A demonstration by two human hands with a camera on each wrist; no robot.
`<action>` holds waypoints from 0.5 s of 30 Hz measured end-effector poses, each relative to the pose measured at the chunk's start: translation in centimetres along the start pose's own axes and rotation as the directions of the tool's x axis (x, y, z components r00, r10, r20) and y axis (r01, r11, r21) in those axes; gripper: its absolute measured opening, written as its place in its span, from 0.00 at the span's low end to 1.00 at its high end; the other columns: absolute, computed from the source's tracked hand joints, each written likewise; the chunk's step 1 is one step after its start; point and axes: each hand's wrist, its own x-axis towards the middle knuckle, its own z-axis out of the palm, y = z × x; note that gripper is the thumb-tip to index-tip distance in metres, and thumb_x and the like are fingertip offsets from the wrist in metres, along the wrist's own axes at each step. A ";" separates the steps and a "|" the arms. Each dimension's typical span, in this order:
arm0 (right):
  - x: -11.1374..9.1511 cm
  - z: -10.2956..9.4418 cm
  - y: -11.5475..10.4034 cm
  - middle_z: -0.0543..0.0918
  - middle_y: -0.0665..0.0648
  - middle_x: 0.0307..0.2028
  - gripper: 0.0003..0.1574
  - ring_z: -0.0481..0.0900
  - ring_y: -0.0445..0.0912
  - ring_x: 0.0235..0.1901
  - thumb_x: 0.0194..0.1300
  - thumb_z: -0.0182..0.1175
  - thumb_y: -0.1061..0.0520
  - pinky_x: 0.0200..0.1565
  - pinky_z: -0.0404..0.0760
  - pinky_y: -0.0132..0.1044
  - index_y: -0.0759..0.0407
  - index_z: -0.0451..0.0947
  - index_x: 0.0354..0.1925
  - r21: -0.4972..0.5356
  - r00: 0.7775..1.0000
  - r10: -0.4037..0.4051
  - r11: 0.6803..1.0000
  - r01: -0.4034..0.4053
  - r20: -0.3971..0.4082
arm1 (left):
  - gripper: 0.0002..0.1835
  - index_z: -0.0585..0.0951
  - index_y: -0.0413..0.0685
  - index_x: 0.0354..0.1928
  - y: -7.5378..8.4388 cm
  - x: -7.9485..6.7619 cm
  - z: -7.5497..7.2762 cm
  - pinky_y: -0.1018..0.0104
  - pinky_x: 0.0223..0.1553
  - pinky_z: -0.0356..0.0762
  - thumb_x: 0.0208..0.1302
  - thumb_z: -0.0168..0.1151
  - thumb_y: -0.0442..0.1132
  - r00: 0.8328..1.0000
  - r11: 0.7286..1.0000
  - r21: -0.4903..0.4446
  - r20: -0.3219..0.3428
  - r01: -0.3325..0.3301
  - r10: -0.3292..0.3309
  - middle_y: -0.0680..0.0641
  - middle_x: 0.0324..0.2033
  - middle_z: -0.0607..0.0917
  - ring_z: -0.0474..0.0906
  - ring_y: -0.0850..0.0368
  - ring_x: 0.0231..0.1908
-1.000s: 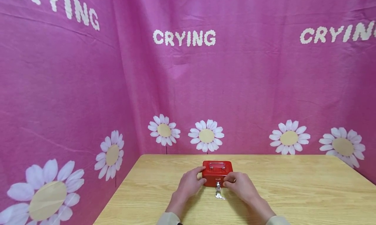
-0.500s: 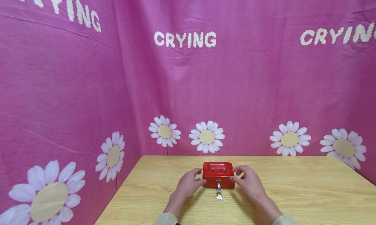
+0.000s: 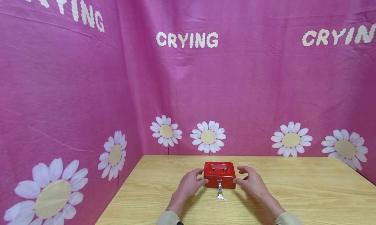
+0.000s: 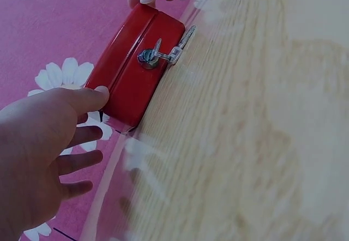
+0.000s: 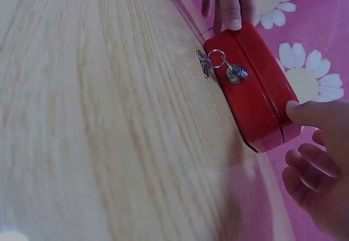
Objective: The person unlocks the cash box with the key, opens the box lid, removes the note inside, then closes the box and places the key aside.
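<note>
Nearest, at the bottom edge of the head view, two pale sleeves (image 3: pixel 288 219) enter from either side, with a small black item (image 3: pixel 180 223) showing at the left cuff; from them two bare hands reach forward over a table, one on each side of a small red box. The left hand (image 3: pixel 190 183) rests its thumb on the box's front left corner, its index finger reaching along that side; in the left wrist view its lower fingers are spread with gaps between them, though whether the index fingertip touches the box I cannot tell. The right hand (image 3: pixel 253 182) lays its thumb on the front right corner; its other fingers are loosely bent and held apart, the index fingertip just off the box's side. Between the hands, a small bunch of silver keys (image 3: pixel 221 197) hangs on a ring from a round metal lock (image 3: pixel 220 186) in the front face; the red box (image 3: pixel 219 182) itself sits upright on the tabletop, toward its far edge, lid down, with a thin silver handle (image 3: pixel 219 164) on top. Around it spreads the light wood-grain table (image 3: pixel 299 189); beyond rises a bright pink cloth (image 3: pixel 243 88), turning a corner at left, printed with white daisies (image 3: pixel 290 140) low down and, higher up, the white word "CRYING" (image 3: pixel 187 39), repeated.
</note>
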 end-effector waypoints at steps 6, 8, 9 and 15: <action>0.2 0.1 0.5 0.83 0.64 0.50 0.39 0.83 0.47 0.37 0.54 0.73 0.54 0.36 0.81 0.35 0.68 0.74 0.61 0.026 1.000 0.020 0.999 -0.020 0.011 | 0.30 0.75 0.47 0.66 -0.1 0.1 0.2 0.43 0.60 0.77 0.64 0.67 0.50 0.999 0.999 -0.012 0.006 0.033 -0.033 0.44 0.60 0.81 0.84 0.46 0.53; 0.2 0.2 0.5 0.83 0.65 0.50 0.40 0.83 0.46 0.37 0.54 0.73 0.54 0.33 0.82 0.33 0.69 0.73 0.61 0.048 0.999 0.030 0.998 -0.031 0.016 | 0.30 0.75 0.47 0.66 -0.1 0.2 0.2 0.43 0.60 0.76 0.64 0.67 0.50 0.999 0.999 -0.014 0.008 0.037 -0.037 0.44 0.60 0.81 0.84 0.46 0.53; 0.2 0.2 0.6 0.83 0.65 0.50 0.40 0.83 0.46 0.36 0.54 0.73 0.55 0.32 0.82 0.33 0.70 0.73 0.61 0.057 0.999 0.035 0.998 -0.036 0.021 | 0.31 0.75 0.47 0.66 -0.1 0.2 0.2 0.43 0.60 0.76 0.64 0.67 0.50 0.999 0.999 -0.012 0.008 0.035 -0.035 0.44 0.60 0.81 0.83 0.45 0.54; 0.1 0.5 0.7 0.85 0.64 0.46 0.33 0.82 0.44 0.31 0.55 0.72 0.57 0.30 0.81 0.33 0.71 0.77 0.57 0.091 0.998 0.040 0.995 -0.043 0.043 | 0.29 0.77 0.48 0.64 0.1 0.3 0.3 0.44 0.59 0.77 0.63 0.68 0.51 0.999 0.999 0.008 0.007 0.051 -0.051 0.47 0.58 0.83 0.80 0.45 0.57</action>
